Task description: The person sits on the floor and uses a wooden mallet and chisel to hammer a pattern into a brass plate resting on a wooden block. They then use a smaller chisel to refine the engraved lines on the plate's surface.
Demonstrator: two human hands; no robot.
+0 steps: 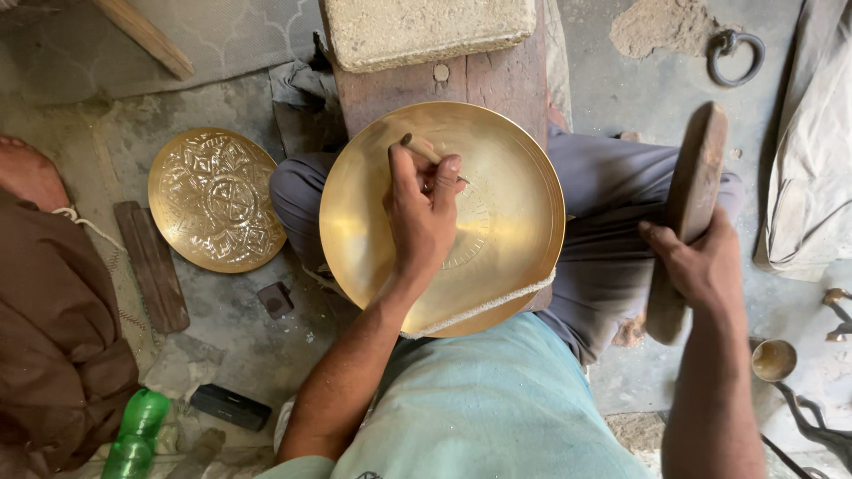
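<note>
A large round brass plate (506, 177) lies across my lap on a wooden block, with a faint engraved ring pattern near its middle. My left hand (424, 211) rests on the plate and pinches a thin metal chisel (417, 147), its tip set on the plate's centre. My right hand (701, 262) is off to the right of the plate, gripping a flat wooden mallet (692, 191) that stands raised and nearly upright.
A finished engraved brass plate (215, 200) lies on the floor at left, beside a wooden stick (153, 266). A stone block (426, 31) sits on the wooden bench (497, 80) ahead. Another person in brown cloth (53, 328) sits at far left; a green bottle (135, 439), iron ring (735, 55), small metal cup (774, 359).
</note>
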